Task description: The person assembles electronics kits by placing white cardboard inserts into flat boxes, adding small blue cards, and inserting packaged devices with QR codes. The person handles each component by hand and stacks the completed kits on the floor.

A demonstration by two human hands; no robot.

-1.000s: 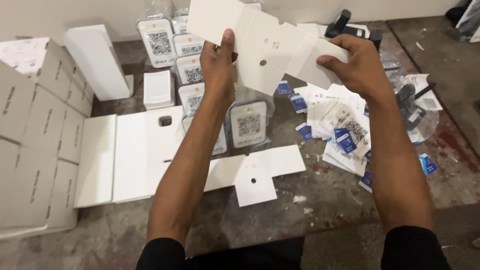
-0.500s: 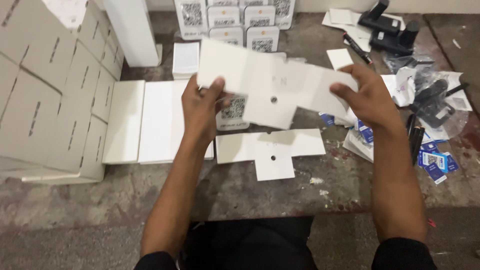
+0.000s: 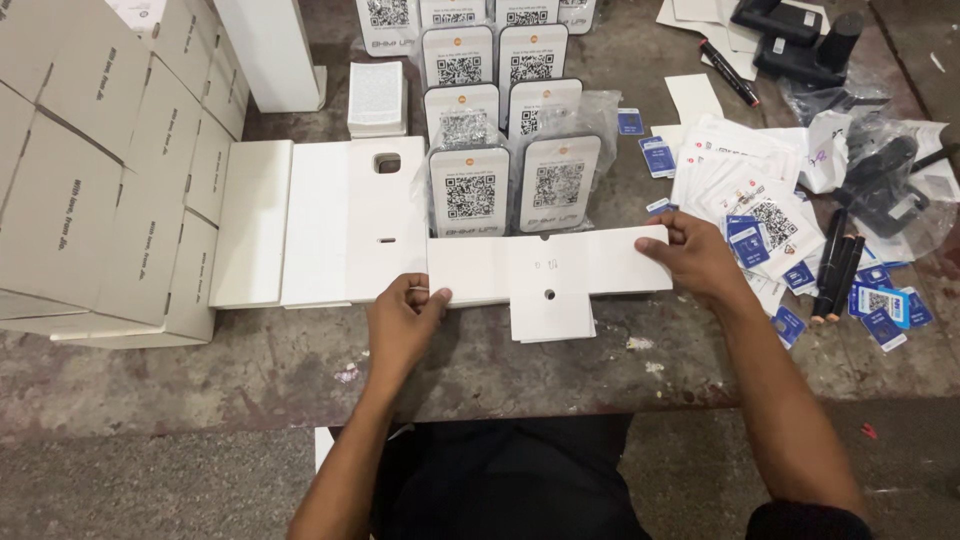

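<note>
Head view: the white card cutout, raised in the air a moment earlier, lay flat near the table's front edge. Left hand pinched its left end; right hand gripped its right end.

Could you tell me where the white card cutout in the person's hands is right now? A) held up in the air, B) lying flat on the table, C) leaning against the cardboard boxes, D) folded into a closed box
B: the cutout lies flat on the table, with the left hand and right hand at its two ends.
</note>
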